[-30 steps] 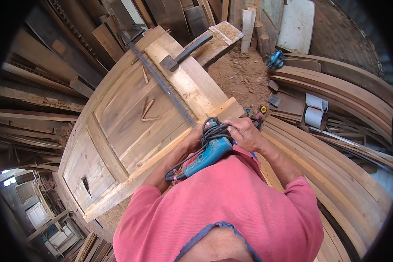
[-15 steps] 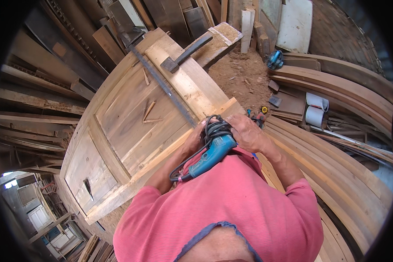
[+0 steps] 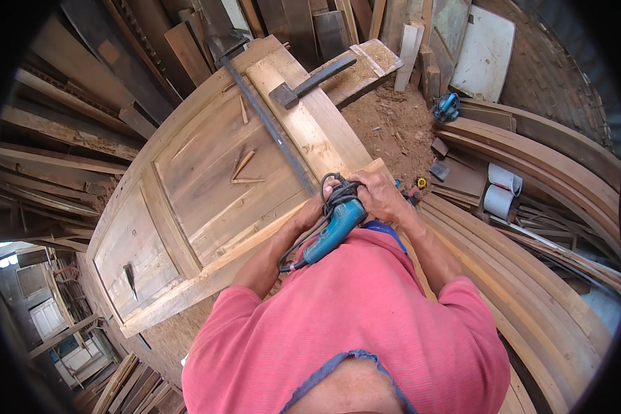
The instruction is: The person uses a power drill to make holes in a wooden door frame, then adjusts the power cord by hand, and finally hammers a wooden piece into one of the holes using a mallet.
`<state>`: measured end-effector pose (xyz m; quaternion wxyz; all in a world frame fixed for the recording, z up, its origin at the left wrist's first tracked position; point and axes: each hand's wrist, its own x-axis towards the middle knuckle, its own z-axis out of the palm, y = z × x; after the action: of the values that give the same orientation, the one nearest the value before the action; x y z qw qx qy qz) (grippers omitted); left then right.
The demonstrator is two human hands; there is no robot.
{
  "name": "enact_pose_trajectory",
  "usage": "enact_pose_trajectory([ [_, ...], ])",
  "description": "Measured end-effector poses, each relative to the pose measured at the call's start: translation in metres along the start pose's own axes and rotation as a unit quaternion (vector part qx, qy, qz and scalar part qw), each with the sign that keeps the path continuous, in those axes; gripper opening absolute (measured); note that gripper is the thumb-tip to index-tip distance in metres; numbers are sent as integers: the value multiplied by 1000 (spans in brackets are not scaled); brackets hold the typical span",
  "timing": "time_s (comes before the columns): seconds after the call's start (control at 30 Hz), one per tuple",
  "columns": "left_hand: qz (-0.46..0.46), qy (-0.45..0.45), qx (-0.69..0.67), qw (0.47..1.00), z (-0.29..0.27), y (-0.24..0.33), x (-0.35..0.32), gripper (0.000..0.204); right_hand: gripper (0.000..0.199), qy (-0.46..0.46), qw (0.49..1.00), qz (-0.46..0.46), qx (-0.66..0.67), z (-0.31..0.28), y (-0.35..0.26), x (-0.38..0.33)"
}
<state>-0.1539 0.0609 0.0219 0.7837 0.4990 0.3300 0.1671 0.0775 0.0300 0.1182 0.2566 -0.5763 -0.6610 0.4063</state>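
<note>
Head view: both my hands wrapped tight on blue power tool [image 3: 331, 231] at centre frame, left hand [image 3: 309, 215] on body, right hand [image 3: 376, 195] over top, tool on wooden door [image 3: 207, 186] edge. Risk: coiled cord [image 3: 338, 190] snagging under grip, tool slipping off edge toward my chest.

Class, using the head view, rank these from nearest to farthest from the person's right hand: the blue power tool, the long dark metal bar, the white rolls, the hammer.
1. Blue power tool, gripped in the right hand.
2. Long dark metal bar, across the wooden door, up-left.
3. White rolls, off to the right.
4. Hammer, at the door's far end.
</note>
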Motion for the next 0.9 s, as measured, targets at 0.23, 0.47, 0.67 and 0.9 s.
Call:
enact_pose_trajectory([
  [0.23, 88, 176, 197, 960, 17, 98, -7, 49, 32, -21, 1000, 13, -2, -12, 5, 10],
  [0.47, 71, 168, 398, 899, 34, 125, -7, 27, 30, -53, 995, 27, 82, -4, -5, 19],
  [0.67, 63, 156, 415, 894, 34, 124, -1, 27, 24, 0, 999, 18, -34, -6, -10, 2],
  [0.9, 50, 5, 627, 778, 15, 133, 7, 32, 15, -14, 996, -64, -68, -6, -6, 12],
])
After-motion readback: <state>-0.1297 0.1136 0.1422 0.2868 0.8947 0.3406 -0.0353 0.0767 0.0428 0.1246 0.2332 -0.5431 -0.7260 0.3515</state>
